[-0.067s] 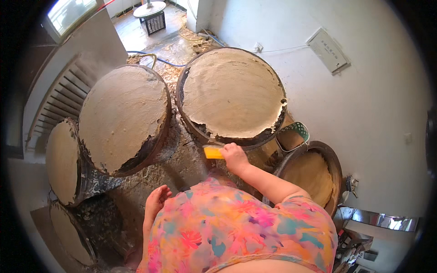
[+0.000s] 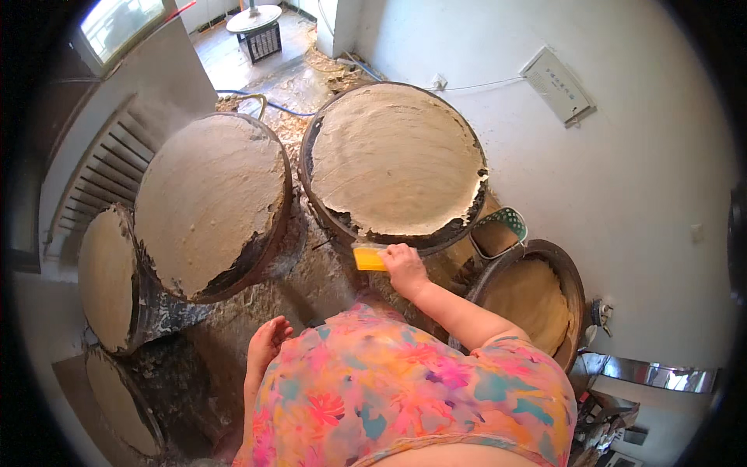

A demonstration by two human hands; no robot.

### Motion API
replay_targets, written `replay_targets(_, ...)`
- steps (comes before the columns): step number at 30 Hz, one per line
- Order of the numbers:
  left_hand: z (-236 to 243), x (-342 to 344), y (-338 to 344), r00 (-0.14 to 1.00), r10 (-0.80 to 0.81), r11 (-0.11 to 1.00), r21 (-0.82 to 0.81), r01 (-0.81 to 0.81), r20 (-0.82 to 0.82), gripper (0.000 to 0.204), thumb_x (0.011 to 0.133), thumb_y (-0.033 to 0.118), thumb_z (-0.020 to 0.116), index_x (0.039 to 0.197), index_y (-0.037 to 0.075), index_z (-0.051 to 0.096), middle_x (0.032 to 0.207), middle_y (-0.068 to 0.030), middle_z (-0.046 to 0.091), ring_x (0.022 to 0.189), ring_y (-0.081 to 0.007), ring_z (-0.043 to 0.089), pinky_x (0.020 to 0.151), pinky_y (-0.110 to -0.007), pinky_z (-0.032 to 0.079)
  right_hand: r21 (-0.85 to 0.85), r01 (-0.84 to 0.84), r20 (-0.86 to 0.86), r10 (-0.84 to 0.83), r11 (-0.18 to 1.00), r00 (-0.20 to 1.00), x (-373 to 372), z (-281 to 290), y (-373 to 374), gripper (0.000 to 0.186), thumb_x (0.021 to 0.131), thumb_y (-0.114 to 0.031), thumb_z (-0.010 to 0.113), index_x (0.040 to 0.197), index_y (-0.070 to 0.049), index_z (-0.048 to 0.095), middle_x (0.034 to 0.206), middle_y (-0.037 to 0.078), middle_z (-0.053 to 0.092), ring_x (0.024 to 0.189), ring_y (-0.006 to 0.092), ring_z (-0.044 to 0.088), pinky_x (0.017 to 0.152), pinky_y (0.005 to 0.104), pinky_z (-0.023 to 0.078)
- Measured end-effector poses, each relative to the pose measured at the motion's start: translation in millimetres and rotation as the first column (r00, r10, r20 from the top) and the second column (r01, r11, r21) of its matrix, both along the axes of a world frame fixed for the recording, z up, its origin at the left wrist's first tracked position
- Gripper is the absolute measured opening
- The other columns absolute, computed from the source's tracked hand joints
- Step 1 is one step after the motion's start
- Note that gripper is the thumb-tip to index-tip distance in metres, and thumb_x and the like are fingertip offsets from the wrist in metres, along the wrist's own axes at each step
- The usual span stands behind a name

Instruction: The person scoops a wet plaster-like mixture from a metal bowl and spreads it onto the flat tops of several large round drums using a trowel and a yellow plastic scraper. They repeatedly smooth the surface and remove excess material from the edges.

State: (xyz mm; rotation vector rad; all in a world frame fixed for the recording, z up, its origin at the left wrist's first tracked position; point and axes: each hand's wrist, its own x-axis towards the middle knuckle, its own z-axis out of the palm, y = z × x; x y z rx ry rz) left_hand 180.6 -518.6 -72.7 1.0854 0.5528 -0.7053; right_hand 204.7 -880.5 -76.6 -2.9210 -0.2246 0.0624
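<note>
In my right hand [image 2: 405, 268] is a flat yellow scraper [image 2: 369, 259], held by its right end between closed fingers. It hovers just off the near rim of a large round griddle [image 2: 331, 222]. A thin, pale sheet of batter [image 2: 397, 156] covers most of that griddle, ragged along its near edge where dark metal shows. My left hand [image 2: 271, 336] hangs at my left side with loosely bent fingers and nothing in it. Left of centre, a second round griddle [image 2: 257, 272] carries another pale sheet [image 2: 210, 198], with faint steam behind it.
More batter-covered griddles [image 2: 109, 280] [image 2: 120, 405] stand at the far left. To the right are a green and white basket [image 2: 515, 222] and a wide round vessel [image 2: 574, 284] with tan contents. A blue hose [image 2: 292, 111] and brown scraps [image 2: 323, 74] lie on the floor behind.
My right hand and the yellow scraper have shifted very slightly to the right. My left hand stays where it was.
</note>
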Motion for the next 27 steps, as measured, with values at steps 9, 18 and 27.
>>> replay_targets(9, 24, 20, -29, 0.989, -0.079, 0.995, -0.048, 0.086, 0.123, 0.030, 0.087, 0.022, 0.046, 0.107, 0.002, 0.052, 0.098, -0.0076, 0.057, 0.088, -0.0189, 0.057, 0.076, -0.030, 0.046, -0.198, 0.125, 0.280, -0.067, 0.972, 0.958, 46, -28, -48, 0.036, 0.076, -0.008, 0.042, 0.111, -0.005, 0.049, 0.110, 0.015, 0.050, 0.103, 0.0287, 0.047, 0.090, 0.0404, 0.035)
replay_targets(18, 24, 42, -62, 0.969, -0.138, 0.985, -0.076, 0.156, 0.204, 0.029, 0.087, 0.021, 0.045, 0.106, 0.000, 0.052, 0.095, -0.0082, 0.058, 0.086, -0.0194, 0.057, 0.076, -0.031, 0.046, 0.359, 0.082, 0.283, -0.192, 0.930, 0.940, 59, 40, -90, 0.032, 0.072, 0.001, 0.042, 0.100, -0.006, 0.054, 0.095, 0.013, 0.055, 0.086, 0.0327, 0.053, 0.074, 0.0387, 0.044)
replay_targets(27, 16, 56, -89, 0.970, -0.159, 0.979, -0.095, 0.178, 0.182, 0.029, 0.087, 0.021, 0.045, 0.107, 0.000, 0.052, 0.096, -0.0084, 0.057, 0.087, -0.0179, 0.056, 0.075, -0.030, 0.046, 0.112, -0.060, 0.105, 0.049, 0.992, 0.993, -42, 1, -73, 0.034, 0.067, -0.003, 0.049, 0.101, -0.004, 0.054, 0.100, 0.013, 0.054, 0.098, 0.0281, 0.050, 0.086, 0.0368, 0.039)
